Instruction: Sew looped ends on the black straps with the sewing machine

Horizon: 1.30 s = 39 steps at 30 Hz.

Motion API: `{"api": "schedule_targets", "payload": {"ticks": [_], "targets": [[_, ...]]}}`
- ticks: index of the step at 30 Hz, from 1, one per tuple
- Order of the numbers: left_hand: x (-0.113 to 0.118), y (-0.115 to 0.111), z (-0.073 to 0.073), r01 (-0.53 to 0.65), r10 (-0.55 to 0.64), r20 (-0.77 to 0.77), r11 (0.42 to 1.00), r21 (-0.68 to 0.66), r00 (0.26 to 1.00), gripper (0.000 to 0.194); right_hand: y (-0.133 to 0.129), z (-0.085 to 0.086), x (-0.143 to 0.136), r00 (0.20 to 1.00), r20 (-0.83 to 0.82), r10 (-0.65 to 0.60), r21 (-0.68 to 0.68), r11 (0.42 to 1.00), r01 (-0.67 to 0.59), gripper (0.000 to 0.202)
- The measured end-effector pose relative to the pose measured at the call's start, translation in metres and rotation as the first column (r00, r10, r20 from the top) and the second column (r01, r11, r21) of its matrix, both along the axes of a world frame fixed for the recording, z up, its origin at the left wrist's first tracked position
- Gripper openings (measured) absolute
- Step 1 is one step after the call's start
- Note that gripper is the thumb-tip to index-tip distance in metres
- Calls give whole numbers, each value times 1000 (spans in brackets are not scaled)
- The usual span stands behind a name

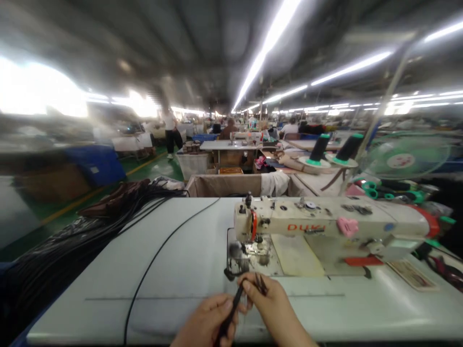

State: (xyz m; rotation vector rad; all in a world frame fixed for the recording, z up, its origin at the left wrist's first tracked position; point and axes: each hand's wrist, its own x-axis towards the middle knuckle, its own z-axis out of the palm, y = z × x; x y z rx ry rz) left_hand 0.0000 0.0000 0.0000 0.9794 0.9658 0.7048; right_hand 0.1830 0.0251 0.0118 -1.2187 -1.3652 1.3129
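In the head view, low in front of the sewing machine [333,224], my left hand [210,320] is closed around a black strip [231,311]. My right hand [269,301] pinches the upper end of that strip between thumb and fingers. Two dark prongs of a small tool [261,284], which looks like thread snips, stick out of the same hand; the rest of it is hidden by the fingers. A thin black cord [159,253] curves over the white tabletop [108,279] to the left. Whether cord and strip are one piece I cannot tell.
A big heap of black cords [47,270] hangs along the table's left side. Behind the machine stand thread cones [319,149] and a green fan [401,159]. A cloth-lined bin [224,185] adjoins the far edge. A person [170,127] is in the aisle.
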Motion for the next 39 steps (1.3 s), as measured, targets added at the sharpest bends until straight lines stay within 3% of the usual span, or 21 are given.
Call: {"api": "schedule_targets", "payload": {"ticks": [2,5,9,15,19,24,30,39], "targets": [[2,-4,6,-92,108,164,991,-99,980,48,2,1,-3,999,-46,-20,-14,1000,19,46],[0,-7,14,-136,190,270,969,-208,944,43,0,2,0,998,53,-35,5,999,35,40],[-5,-7,13,-167,237,292,955,-243,927,43,-5,-2,7,955,286,-74,192,981,19,31],[-5,-3,7,-225,296,270,938,-263,916,49,-13,-3,11,912,395,-109,350,936,-40,26],[-3,-1,6,-326,369,191,919,-219,910,52,-19,0,12,869,483,-112,424,898,-120,24],[-2,0,-4,-393,403,95,913,-108,910,56,-24,2,11,728,659,-189,487,844,-222,23],[-6,1,-20,-334,334,-12,943,9,943,51,-26,1,4,605,751,-266,528,792,-307,22],[-8,-1,-18,-300,303,-60,952,52,951,46,-27,-7,1,537,778,-324,559,748,-358,22]]}}
